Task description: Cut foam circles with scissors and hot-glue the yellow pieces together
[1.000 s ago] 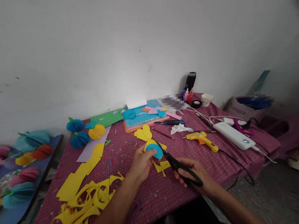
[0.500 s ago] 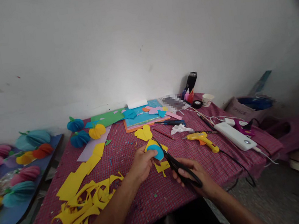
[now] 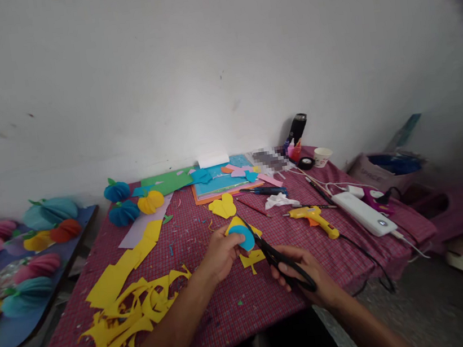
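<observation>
My left hand (image 3: pixel 221 250) pinches a blue paper disc (image 3: pixel 242 234) laid over a piece of yellow paper (image 3: pixel 233 224). Black scissors (image 3: pixel 283 262) are gripped by my right hand (image 3: pixel 300 278), with the fingers in the handles. Their blades reach the edge of the yellow paper, right beside the disc. Below them a yellow offcut (image 3: pixel 252 260) lies on the cloth. Several cut yellow pieces (image 3: pixel 222 206) rest just beyond my left hand.
Yellow scraps (image 3: pixel 135 317) and yellow sheets (image 3: pixel 114 274) cover the left side. A yellow glue gun (image 3: pixel 312 217), a white power bank (image 3: pixel 364 213) and cables lie to the right. Paper pumpkins (image 3: pixel 123 213) stand at the back left. A paper cup (image 3: pixel 322 156) and a black bottle (image 3: pixel 298 128) are behind.
The scissors and my right hand have shifted slightly to the right and down. My left hand keeps its pinch on the papers, and the view has tilted a little.
</observation>
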A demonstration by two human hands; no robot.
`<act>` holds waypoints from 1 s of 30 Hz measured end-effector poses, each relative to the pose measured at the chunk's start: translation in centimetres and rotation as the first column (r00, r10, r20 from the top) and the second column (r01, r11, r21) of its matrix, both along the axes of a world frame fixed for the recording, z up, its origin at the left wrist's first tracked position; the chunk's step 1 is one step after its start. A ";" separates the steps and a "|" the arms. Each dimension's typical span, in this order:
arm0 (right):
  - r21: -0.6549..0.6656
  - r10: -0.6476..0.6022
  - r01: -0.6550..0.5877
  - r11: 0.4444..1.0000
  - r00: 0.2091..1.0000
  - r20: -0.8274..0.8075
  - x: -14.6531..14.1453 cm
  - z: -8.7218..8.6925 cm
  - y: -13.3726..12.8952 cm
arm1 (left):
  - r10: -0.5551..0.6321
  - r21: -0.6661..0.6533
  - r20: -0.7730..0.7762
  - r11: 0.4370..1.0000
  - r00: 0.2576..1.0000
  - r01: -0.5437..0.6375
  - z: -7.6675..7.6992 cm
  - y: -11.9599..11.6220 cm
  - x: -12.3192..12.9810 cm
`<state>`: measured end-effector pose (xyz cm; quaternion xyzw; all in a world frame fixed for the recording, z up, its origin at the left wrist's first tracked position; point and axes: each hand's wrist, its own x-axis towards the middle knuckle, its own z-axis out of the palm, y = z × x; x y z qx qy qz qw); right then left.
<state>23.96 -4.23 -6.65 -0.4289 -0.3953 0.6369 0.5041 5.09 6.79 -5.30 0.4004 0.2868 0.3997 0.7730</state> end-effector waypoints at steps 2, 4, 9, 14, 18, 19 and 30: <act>0.003 0.005 -0.005 1.000 1.000 -0.003 0.0 0.1 0.0 | -0.008 0.002 -0.003 1.000 1.000 0.008 0.1 0.0 0.0; -0.002 0.004 -0.004 1.000 1.000 -0.001 0.0 0.1 -0.1 | -0.013 0.003 -0.006 1.000 1.000 0.013 0.3 0.0 0.0; -0.016 0.002 -0.002 1.000 1.000 0.010 0.1 -0.2 -0.1 | -0.029 -0.001 -0.006 1.000 1.000 0.029 0.6 -0.1 -0.1; -0.014 0.024 -0.024 1.000 0.999 0.026 0.6 -0.3 -0.2 | -0.048 -0.009 -0.024 0.999 0.999 0.048 0.8 -0.2 -0.1; 0.001 0.045 -0.045 0.999 0.999 0.007 0.9 -0.4 -0.2 | -0.068 -0.003 -0.048 0.998 0.997 0.068 0.8 -0.2 -0.2; 0.003 0.048 -0.048 0.999 0.999 0.006 0.9 -0.4 -0.2 | -0.072 -0.003 -0.050 0.997 0.996 0.072 0.7 -0.2 -0.2; -0.020 0.082 -0.081 0.997 0.995 0.051 1.5 0.1 -0.5 | -0.090 -0.039 -0.062 0.995 0.994 0.087 0.6 -0.2 -0.1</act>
